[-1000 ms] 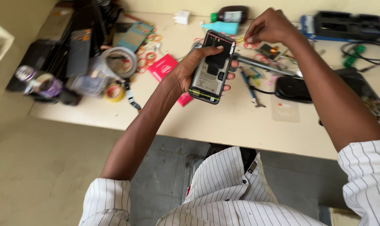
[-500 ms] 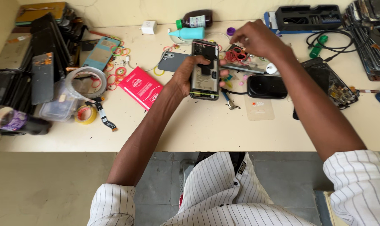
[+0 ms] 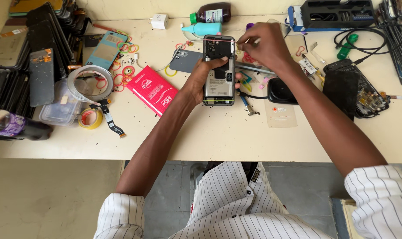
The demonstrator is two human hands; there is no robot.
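while gripped by left hand [image 3: 201, 82] above counter [image 3: 201, 132], opened phone [image 3: 218, 71]; right hand [image 3: 265, 46] pinched at its top edge.

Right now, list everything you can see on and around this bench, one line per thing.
opened phone: one, dark frame with its insides showing, held above the table's middle
table: one, cream, across the view
red packet: one, red, left of the phone
tape rolls: two, one clear and one yellow, left side
teal phone: one, teal, upper left
rubber bands: several, mixed colours, beside the teal phone
brown bottle: one, brown with a green cap, lying at the back
white charger: one, white, back edge
tool case: one, black and blue, upper right
left hand: grips the opened phone
right hand: fingertips pinched at the phone's top edge
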